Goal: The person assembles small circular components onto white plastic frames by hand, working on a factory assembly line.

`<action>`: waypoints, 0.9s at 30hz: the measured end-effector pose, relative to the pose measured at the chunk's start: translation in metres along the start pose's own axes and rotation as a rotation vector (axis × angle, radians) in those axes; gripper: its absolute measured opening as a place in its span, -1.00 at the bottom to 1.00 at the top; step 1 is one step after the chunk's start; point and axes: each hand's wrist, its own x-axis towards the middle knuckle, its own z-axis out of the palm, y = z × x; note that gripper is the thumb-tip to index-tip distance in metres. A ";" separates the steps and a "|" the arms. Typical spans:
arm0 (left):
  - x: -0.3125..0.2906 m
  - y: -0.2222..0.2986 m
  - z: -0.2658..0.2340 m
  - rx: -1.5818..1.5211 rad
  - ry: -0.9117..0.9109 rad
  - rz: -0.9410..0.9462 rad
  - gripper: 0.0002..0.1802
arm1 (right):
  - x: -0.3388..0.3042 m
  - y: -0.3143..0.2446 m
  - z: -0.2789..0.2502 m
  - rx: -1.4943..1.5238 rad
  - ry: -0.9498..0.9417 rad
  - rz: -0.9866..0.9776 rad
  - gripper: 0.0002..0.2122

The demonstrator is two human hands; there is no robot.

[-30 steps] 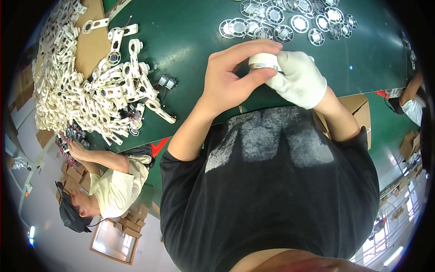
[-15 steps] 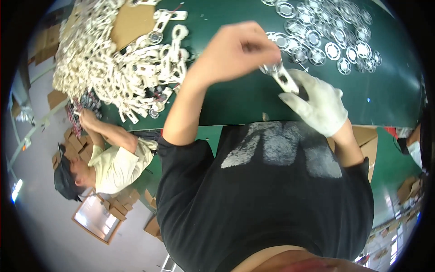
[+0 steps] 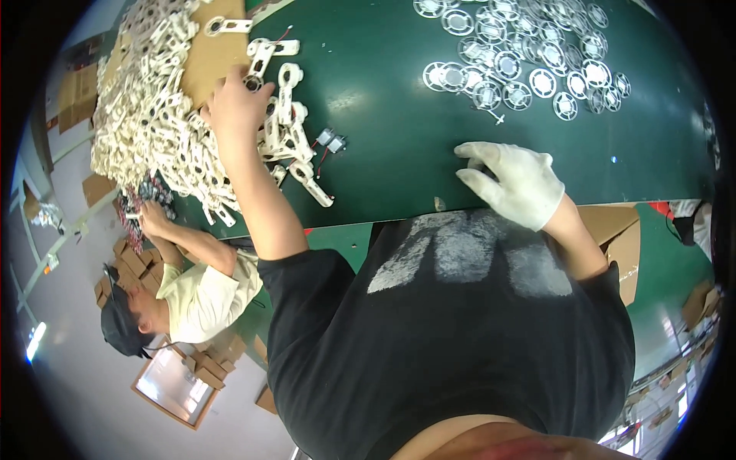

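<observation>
Green covers the table [image 3: 399,100] you lean over, its near edge running just above your black shirt. Your left hand [image 3: 236,107], bare, reaches into the heap of white plastic brackets [image 3: 153,123] piled along the table's left side, partly over a sheet of brown cardboard [image 3: 211,57]. The brackets are flat, elongated pieces, each with a round ring at one end and a squared tab at the other, tangled at every angle. Your fingers [image 3: 253,80] curl down around a bracket ring at the heap's inner edge; how firmly they grip it cannot be told. Just beside that hand, toward the table's middle, lie two small grey motors [image 3: 331,141] with thin wires. Your right hand [image 3: 515,182], in a white glove, rests near the table's near edge with fingers spread and loosely bent, holding nothing. Toward the far right corner lies a cluster of round white spoked discs [image 3: 529,57], laid flat and well apart from both hands. Below the table's left edge, another person in a pale shirt and dark cap [image 3: 119,322] reaches toward the heap.
</observation>
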 end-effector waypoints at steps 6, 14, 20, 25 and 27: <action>-0.015 -0.009 0.020 -0.186 0.247 0.110 -0.55 | 0.002 -0.003 0.000 -0.015 0.013 -0.110 -0.72; -0.109 0.120 -0.045 -0.836 0.060 0.910 -0.40 | 0.017 -0.007 -0.008 -0.278 0.572 -0.348 -0.50; -0.098 0.158 -0.033 -0.963 0.101 0.849 -0.24 | 0.000 0.009 -0.014 -0.277 0.436 0.185 -0.63; -0.081 0.166 0.005 -0.817 0.204 0.928 -0.39 | -0.006 0.006 -0.029 -0.141 0.295 0.398 -0.56; -0.083 0.166 0.004 -0.862 0.228 0.938 -0.43 | -0.007 0.004 -0.030 -0.131 0.289 0.407 -0.58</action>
